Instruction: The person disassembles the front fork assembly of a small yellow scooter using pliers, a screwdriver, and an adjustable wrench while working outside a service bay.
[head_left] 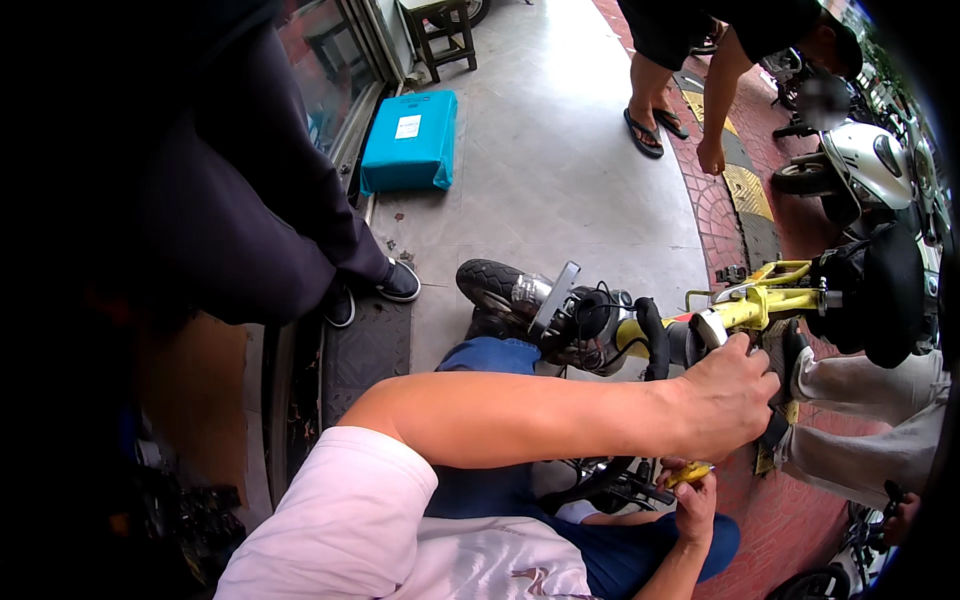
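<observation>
A yellow-framed bike [770,305] with small wheels stands in front of me, its black tyre [490,283] to the left and its black saddle [895,295] to the right. My left arm reaches across the view. My left hand [728,395] is closed beside the yellow frame, knuckles up; whatever its fingers hold is hidden. Lower down, my right hand [695,510] grips a small yellow object [690,474] between thumb and fingers; its kind is unclear. A black handlebar grip [655,340] rises just left of my left hand.
At left a person in dark trousers [270,180] stands by a doorway. A blue wrapped box [410,140] lies near a wooden stool [440,35]. Another person in sandals [645,133] bends at the top. Light trousers [860,400] and a parked white scooter [870,165] are at right.
</observation>
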